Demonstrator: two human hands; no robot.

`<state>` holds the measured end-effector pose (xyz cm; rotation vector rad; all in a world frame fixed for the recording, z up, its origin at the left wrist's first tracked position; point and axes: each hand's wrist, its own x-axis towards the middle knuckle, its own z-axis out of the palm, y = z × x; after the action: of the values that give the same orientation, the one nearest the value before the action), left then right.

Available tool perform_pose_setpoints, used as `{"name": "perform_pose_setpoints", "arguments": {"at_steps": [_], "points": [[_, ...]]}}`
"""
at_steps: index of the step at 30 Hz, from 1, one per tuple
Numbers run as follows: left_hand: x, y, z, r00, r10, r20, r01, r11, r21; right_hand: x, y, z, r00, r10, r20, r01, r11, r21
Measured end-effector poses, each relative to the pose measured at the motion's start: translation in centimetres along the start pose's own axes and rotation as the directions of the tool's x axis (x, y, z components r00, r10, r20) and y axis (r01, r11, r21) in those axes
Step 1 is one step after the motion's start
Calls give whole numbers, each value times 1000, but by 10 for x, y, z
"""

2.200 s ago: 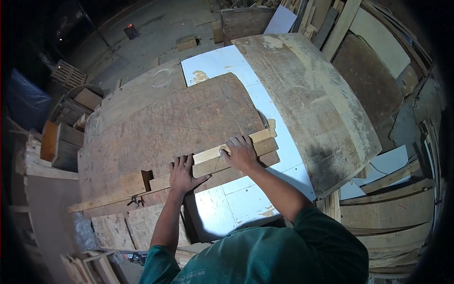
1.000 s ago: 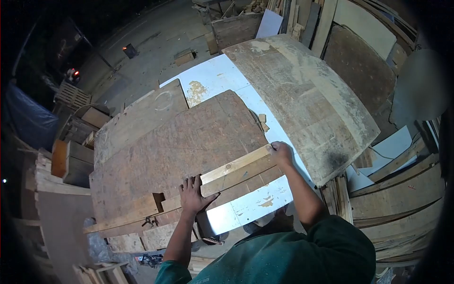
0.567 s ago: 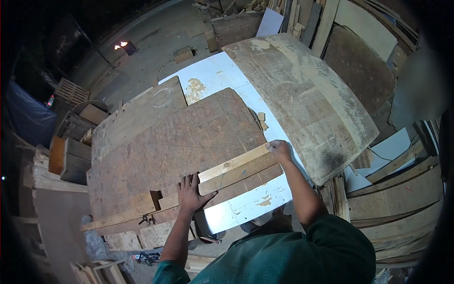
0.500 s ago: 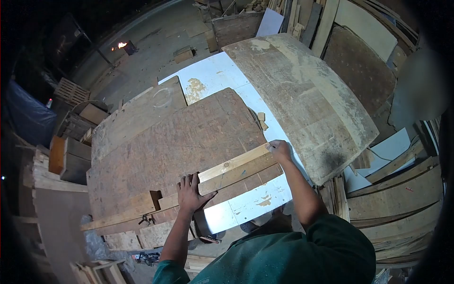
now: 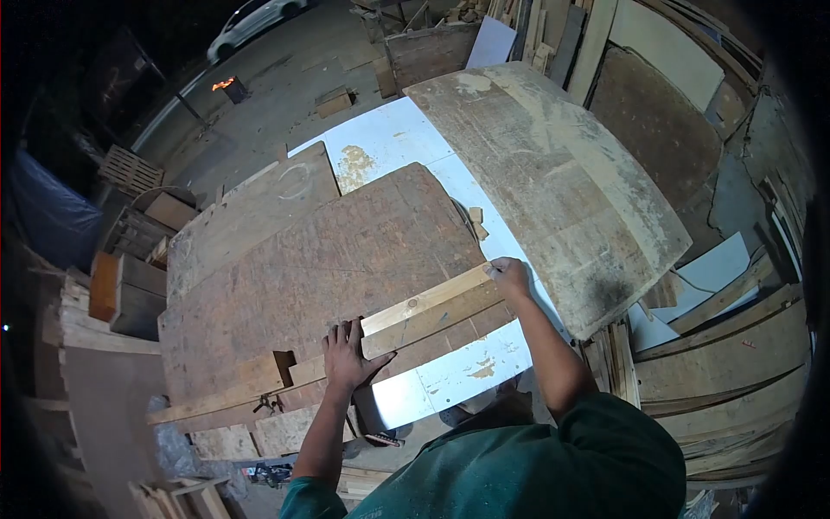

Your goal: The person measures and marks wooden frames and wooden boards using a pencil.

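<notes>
A pale wood strip (image 5: 424, 302) lies along a longer, browner board (image 5: 432, 322) near the front of the worktable. My left hand (image 5: 346, 355) presses on both near the strip's left end, its fingers spread. At the strip's right end, my right hand (image 5: 508, 275) has its fingers closed on the tip. A small black clamp (image 5: 267, 403) sits left of my left hand, beside the board's lower edge. Under the boards lies a reddish-brown plywood sheet (image 5: 328, 251).
Small wood blocks (image 5: 478, 223) lie beyond my right hand. A worn plywood panel (image 5: 562, 173) covers the table's right side. Stacked boards (image 5: 726, 372) stand at the right. A fire (image 5: 225, 84) burns far off, and a white car (image 5: 251, 26) is on the road.
A white car has come into view at the top left. Both hands and the wood strip have hardly moved.
</notes>
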<state>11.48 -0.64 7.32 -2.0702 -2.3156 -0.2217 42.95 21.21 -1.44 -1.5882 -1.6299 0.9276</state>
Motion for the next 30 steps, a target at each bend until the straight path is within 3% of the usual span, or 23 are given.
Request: {"name": "perform_pose_setpoints", "arguments": {"at_steps": [2,5,14,17,20,22,24,27,30], "points": [[1,0,-2,1000,-2,4,2,1000,-3,0,-2,-1,1000,-15,-4,15,1000,-11],[0,0,0,1000,7,-11,-7,1000,0,-2,-7,-3,996,88,30,-89,995,43],[0,-3,1,999,18,-31,-18,1000,8,-1,-6,-2,999,38,-2,-38,999,-9],[2,-2,-2,999,16,-32,-15,1000,28,1,-15,-7,990,107,87,-103,994,-46],[3,-3,-3,1000,3,1,-3,1000,1,-38,-62,-1,942,-237,-236,95,866,-490],[4,-3,-3,1000,-3,6,3,1000,8,-57,-80,22,860,-478,-179,344,801,-489],[2,-4,-2,1000,-4,12,4,1000,10,-72,-95,43,795,-606,23,567,731,-380],[2,-5,1,1000,1,8,-1,1000,15,-81,-104,59,747,-642,173,651,650,-392],[6,-9,2,1000,8,15,-9,999,36,-77,-106,61,765,-609,212,637,662,-395]]}}
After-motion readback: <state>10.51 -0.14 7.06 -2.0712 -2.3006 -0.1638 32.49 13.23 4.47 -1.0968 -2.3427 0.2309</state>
